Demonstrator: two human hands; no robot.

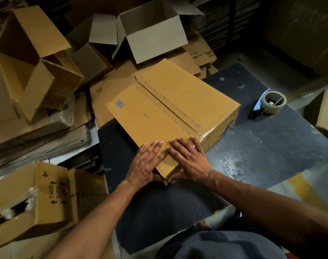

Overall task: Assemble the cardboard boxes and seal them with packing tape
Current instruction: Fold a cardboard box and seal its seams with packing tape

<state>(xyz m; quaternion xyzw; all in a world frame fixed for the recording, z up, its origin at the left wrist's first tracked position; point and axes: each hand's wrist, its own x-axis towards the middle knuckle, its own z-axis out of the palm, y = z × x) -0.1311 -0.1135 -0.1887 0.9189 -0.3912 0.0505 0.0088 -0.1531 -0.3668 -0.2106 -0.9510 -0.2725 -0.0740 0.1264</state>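
A closed brown cardboard box [170, 107] lies on the dark work table [252, 143], its two top flaps meeting along a seam with clear tape over it. My left hand [146, 163] and my right hand [189, 157] lie flat on the box's near corner with straight fingers, thumbs down against its near edge. A tape dispenser [269, 103] with a roll of clear tape and a blue handle rests on the table to the right, apart from both hands.
Open assembled boxes [152, 28] and flat cardboard sheets [38, 131] pile up at the back and left. A box printed "THIS SIDE" [34, 199] sits at the near left. Another box [325, 113] stands at the right edge.
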